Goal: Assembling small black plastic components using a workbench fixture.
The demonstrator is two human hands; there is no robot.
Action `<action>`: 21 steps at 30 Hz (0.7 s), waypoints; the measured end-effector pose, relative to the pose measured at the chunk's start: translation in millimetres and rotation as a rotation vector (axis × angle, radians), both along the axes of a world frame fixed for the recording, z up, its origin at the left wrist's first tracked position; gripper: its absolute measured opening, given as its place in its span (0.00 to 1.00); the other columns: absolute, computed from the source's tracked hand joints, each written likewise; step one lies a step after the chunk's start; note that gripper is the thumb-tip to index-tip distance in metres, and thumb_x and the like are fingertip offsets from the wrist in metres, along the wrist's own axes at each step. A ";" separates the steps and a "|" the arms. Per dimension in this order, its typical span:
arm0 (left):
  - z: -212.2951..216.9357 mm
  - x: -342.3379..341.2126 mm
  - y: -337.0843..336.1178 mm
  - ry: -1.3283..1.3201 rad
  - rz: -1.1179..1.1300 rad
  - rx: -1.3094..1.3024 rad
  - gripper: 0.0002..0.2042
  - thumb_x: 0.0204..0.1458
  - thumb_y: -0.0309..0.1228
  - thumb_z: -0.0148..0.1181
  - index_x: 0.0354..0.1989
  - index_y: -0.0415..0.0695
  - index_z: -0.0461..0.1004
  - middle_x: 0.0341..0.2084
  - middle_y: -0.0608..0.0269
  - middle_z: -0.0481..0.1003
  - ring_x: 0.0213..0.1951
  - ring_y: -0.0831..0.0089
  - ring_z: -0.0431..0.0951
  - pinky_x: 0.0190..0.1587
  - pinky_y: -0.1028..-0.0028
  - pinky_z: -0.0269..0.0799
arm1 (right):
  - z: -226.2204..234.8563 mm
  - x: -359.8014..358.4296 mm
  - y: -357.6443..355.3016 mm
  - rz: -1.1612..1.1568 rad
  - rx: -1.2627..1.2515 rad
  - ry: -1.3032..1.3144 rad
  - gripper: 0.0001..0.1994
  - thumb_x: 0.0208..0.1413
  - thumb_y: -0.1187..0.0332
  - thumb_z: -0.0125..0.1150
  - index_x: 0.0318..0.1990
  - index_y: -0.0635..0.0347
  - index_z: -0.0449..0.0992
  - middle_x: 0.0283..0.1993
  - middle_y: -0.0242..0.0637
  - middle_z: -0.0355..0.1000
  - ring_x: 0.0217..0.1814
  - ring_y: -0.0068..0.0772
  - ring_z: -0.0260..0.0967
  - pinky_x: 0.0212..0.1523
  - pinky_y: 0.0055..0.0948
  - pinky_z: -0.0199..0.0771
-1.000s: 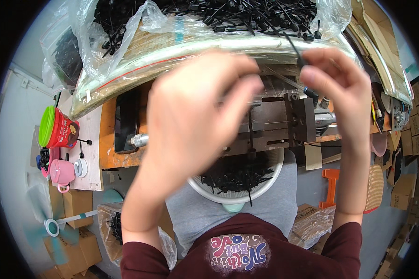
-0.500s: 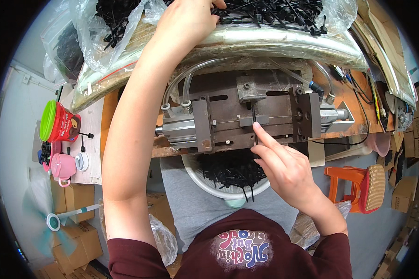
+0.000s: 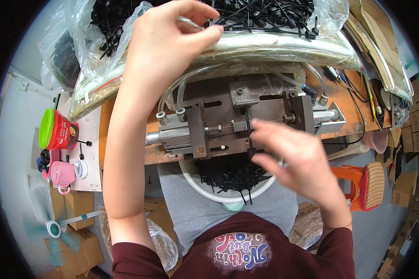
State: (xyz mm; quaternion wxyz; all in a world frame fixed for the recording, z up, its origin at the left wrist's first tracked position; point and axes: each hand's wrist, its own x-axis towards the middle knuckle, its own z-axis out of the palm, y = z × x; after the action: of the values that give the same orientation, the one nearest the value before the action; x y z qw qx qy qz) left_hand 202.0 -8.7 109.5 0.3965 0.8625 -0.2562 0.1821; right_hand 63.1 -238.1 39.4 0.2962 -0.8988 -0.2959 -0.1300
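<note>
A dark metal fixture (image 3: pixel 219 100) sits in front of me, with an air cylinder on each side. A thin black cable-tie-like part (image 3: pixel 248 132) runs across the middle of its small centre block, its thicker head toward me. Beside this part is my right hand (image 3: pixel 300 156), blurred, its thumb and fingers apart and nothing visible between them. My left hand (image 3: pixel 165 39) hovers at the near edge of a heap of similar black parts (image 3: pixel 265 14), fingers curved and thumb apart from them. Part of its fingertips overlaps the heap, so a small piece there is hard to separate.
Under the fixture, a white basket (image 3: pixel 194 183) of black parts rests on my lap. Clear air hoses (image 3: pixel 179 83) loop over the fixture. At left stand a red tub (image 3: pixel 66 131) and a pink cup (image 3: pixel 62 173); a fan (image 3: pixel 53 229) is below. An orange stool (image 3: pixel 354 183) stands at right.
My right hand has lifted off the black part and shifted right. My left hand has drawn back slightly from the heap. The cylinder rods have come inward toward the centre block.
</note>
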 end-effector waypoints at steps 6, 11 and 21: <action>-29.3 -86.4 -8.6 -0.029 -0.187 -0.046 0.14 0.45 0.22 0.74 0.42 0.37 0.82 0.46 0.56 0.80 0.36 0.75 0.83 0.38 0.79 0.79 | 42.9 87.5 -57.8 -0.348 -0.083 -0.626 0.15 0.57 0.72 0.65 0.53 0.58 0.80 0.50 0.38 0.80 0.48 0.34 0.77 0.49 0.31 0.74; -85.3 -151.9 -26.0 -0.017 -0.117 0.158 0.15 0.44 0.26 0.74 0.42 0.39 0.82 0.54 0.50 0.79 0.42 0.62 0.85 0.41 0.74 0.80 | 39.5 120.6 -65.4 -0.340 -0.117 -0.450 0.14 0.58 0.70 0.66 0.52 0.54 0.80 0.46 0.37 0.80 0.46 0.34 0.77 0.49 0.31 0.73; -106.8 -143.1 -43.6 -0.165 -0.009 0.365 0.13 0.42 0.29 0.73 0.38 0.41 0.82 0.53 0.55 0.80 0.23 0.72 0.78 0.29 0.76 0.73 | 46.3 73.0 -37.8 -0.222 0.238 0.120 0.09 0.54 0.76 0.69 0.42 0.67 0.81 0.47 0.30 0.74 0.36 0.14 0.69 0.32 0.16 0.68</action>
State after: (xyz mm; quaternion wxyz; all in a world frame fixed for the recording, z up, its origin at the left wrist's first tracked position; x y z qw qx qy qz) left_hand 58.9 -52.3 2.7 0.2120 0.9011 -0.3206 0.2007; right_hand 136.1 -275.9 85.7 0.4016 -0.8907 -0.1592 -0.1419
